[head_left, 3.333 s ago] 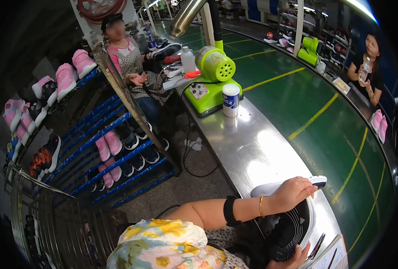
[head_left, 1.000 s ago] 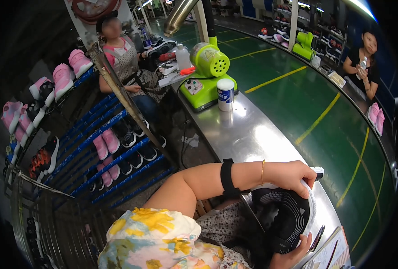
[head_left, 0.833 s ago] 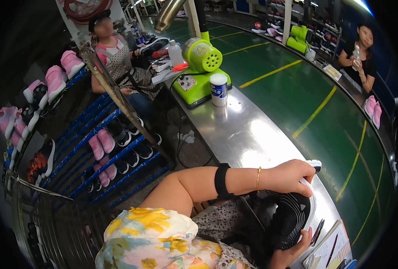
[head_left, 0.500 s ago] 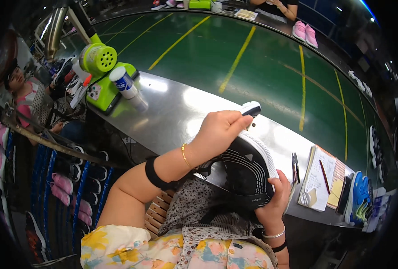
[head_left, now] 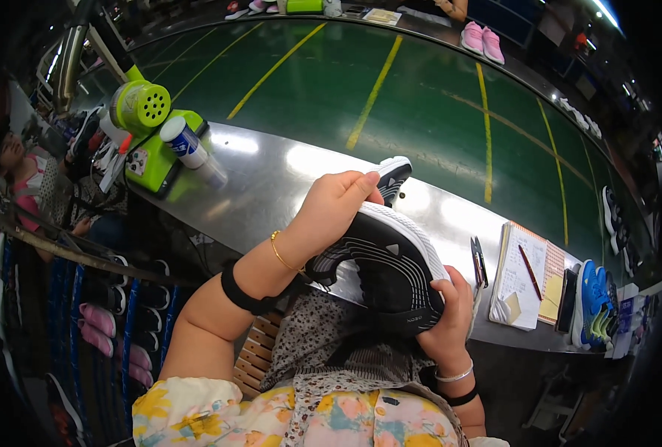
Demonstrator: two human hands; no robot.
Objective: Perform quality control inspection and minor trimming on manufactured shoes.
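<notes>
A black sneaker (head_left: 401, 279) with thin white lines and a white sole is tilted on its side over the table's near edge. My right hand (head_left: 450, 316) grips its right end, thumb on the sole edge. At the far side of the sole, my left hand (head_left: 334, 212) is closed in a pinch against the shoe's edge. Whatever those fingers hold is hidden. Just beyond them, a second black sneaker (head_left: 396, 179) with a white sole rests on the metal table (head_left: 271, 182).
A green device (head_left: 148, 160) and a white-and-blue bottle (head_left: 184, 141) stand at the left. Thread snips (head_left: 479, 261), an open notebook (head_left: 515, 287) with a pen, and a blue shoe (head_left: 590, 302) lie at the right. The green conveyor belt (head_left: 428, 112) runs beyond; shoe racks (head_left: 100, 320) stand lower left.
The view has shifted, so the table things sit further left. My left hand has pulled back slightly along the sole, showing more of the second sneaker. My right hand keeps its grip.
</notes>
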